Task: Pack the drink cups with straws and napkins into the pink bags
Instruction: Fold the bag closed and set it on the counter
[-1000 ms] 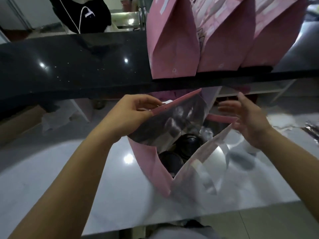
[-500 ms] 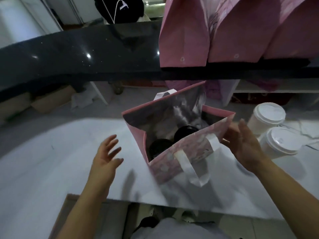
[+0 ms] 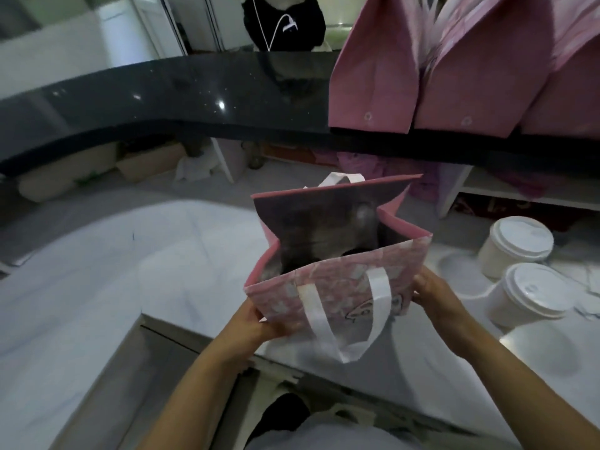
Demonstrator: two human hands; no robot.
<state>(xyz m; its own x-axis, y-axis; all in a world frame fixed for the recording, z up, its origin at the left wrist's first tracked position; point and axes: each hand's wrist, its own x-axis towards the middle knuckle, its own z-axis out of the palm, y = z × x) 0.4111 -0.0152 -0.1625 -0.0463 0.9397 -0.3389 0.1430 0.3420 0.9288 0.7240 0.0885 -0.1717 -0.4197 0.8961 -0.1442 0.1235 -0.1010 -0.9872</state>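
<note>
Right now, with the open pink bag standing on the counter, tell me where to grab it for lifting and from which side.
Take the two white handles together, from above. The bag stands upright with its mouth open, so a straight lift should keep it level. The near handle hangs down the front face and the far handle stands behind the back edge; gather both first.

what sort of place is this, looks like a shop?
Probably a takeaway drink shop, staff side: pink bags lined up on a raised black counter, lidded white cups on the white worktop, and an open pink bag at its edge.
</note>
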